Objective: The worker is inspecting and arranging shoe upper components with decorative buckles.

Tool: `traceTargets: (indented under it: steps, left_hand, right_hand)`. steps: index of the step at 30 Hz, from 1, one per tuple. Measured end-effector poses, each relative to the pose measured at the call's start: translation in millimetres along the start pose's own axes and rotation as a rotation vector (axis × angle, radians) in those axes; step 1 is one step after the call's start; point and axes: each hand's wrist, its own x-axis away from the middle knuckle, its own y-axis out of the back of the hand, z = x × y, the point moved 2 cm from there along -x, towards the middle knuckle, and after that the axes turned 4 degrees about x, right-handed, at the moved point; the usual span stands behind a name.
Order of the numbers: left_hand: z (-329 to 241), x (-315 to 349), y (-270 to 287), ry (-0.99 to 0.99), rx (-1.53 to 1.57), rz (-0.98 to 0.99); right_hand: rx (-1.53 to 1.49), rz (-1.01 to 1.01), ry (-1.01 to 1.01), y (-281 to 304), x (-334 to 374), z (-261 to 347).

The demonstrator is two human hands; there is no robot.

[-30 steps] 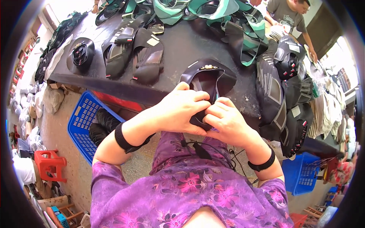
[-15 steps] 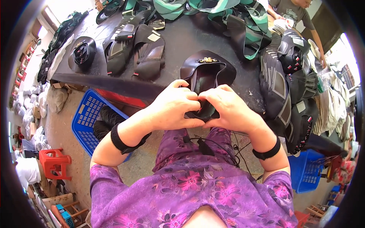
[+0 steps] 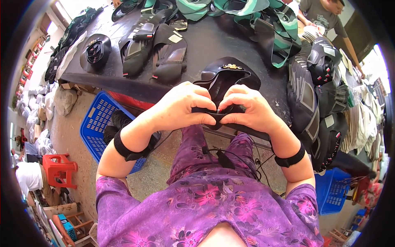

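Note:
At the table's near edge lies a black shoe upper [image 3: 212, 69] with a gold ornament [image 3: 231, 66] on its far, curved part. Its near end reaches toward me past the table edge. My left hand [image 3: 185, 106] is closed on that near edge, thumb below and fingers above. Across from it, my right hand [image 3: 249, 106] pinches the same edge from the right. The two hands' fingertips almost meet in the middle, where a small pale tag shows. Part of the upper is hidden behind my fingers.
Several black uppers [image 3: 169, 53] lie in stacks at the table's left, beside a rolled ornamented upper [image 3: 95, 52]. Green-and-black pieces [image 3: 284, 35] heap at the back. More stacks [image 3: 304, 90] stand right, near another person [image 3: 323, 18]. Blue baskets [image 3: 96, 123] [image 3: 335, 191] and a red stool [image 3: 59, 168] are lower down.
My thumbs have moved up toward my fingers, and both hands now pinch the near edge, drawn taut between them. The whole view has shifted slightly, with the table sitting further right.

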Motion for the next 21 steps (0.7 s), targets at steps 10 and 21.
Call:
traceTargets:
  steps: [10, 21]
  left_hand:
    - [1.8, -2.9, 12.1, 0.015, 0.151, -0.059]
    - [4.2, -5.1, 12.9, -0.038, 0.218, -0.129]
  right_hand:
    - [-0.157, -0.003, -0.105, 4.8, -10.1, 4.8]
    - [-0.166, -0.039, -0.123, 5.0, -9.5, 7.7]
